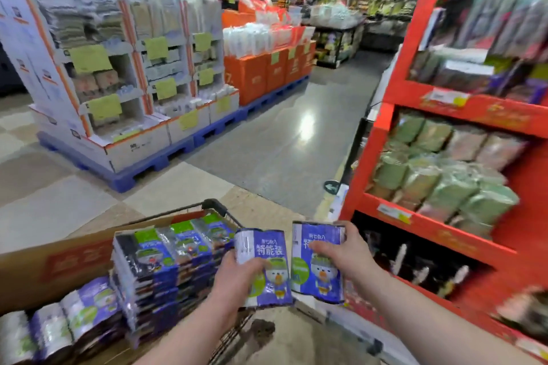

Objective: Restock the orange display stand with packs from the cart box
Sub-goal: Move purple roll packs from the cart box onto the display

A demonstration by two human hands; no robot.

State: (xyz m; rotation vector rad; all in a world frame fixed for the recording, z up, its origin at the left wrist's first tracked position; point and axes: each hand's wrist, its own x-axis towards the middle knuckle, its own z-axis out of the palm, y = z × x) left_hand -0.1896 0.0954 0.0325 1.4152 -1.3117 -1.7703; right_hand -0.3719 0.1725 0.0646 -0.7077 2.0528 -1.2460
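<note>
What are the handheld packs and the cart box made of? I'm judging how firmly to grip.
Packs: apparently glossy plastic film, going by the shiny glare and printed wrinkles. Cart box: likely matte brown corrugated cardboard, with a plain folded flap.

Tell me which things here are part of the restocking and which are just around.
Job: left hand and right hand, each holding a blue pack; stacked packs; box; cart; orange stand.
Just around: white display, orange cartons, blue pallets.
</note>
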